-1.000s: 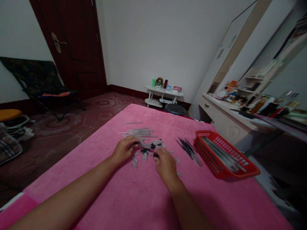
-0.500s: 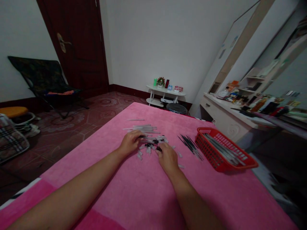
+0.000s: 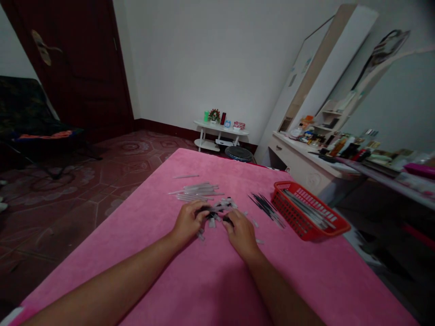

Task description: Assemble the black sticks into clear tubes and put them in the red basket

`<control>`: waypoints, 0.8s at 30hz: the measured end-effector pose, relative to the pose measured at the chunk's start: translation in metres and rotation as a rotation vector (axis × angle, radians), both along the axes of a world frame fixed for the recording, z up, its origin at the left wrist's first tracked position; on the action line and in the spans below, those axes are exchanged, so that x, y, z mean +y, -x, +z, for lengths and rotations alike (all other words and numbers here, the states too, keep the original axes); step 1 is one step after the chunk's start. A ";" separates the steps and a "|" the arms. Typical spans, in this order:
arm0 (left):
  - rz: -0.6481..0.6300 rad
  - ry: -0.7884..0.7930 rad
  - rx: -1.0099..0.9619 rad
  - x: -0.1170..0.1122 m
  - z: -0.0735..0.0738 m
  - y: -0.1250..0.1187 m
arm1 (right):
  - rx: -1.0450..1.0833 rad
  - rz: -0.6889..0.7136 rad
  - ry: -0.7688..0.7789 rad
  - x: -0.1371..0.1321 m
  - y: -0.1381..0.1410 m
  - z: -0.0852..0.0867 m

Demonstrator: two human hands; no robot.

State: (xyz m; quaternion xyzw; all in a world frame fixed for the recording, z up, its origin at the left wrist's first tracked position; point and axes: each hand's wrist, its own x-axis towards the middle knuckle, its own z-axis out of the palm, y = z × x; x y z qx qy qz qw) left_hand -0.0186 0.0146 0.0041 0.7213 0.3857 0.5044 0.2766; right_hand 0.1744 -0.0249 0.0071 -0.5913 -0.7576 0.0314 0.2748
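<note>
On the pink cloth, my left hand and my right hand rest palm down on a heap of small clear and black pen parts. The fingers of both hands curl over dark pieces in the heap; whether either hand grips one is hidden. Just beyond the heap lie several clear pen tubes. A bundle of thin black refills lies to the right of the heap.
A red plastic basket with several long pens stands at the right of the cloth, near its edge. Behind it is a dresser crowded with bottles. A small white table, a dark door and a chair stand farther off.
The view has swung to the right. My hands have drawn closer together over the heap, the left hand moving toward the right one.
</note>
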 end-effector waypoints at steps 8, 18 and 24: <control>-0.048 0.249 -0.169 -0.010 0.008 -0.001 | 0.118 0.018 0.049 0.005 0.001 -0.001; -0.040 0.086 -0.071 -0.015 0.004 0.009 | -0.046 0.036 0.005 0.004 0.009 -0.001; 0.010 -0.074 0.067 -0.015 0.001 0.001 | 0.010 0.006 0.023 0.000 0.005 0.002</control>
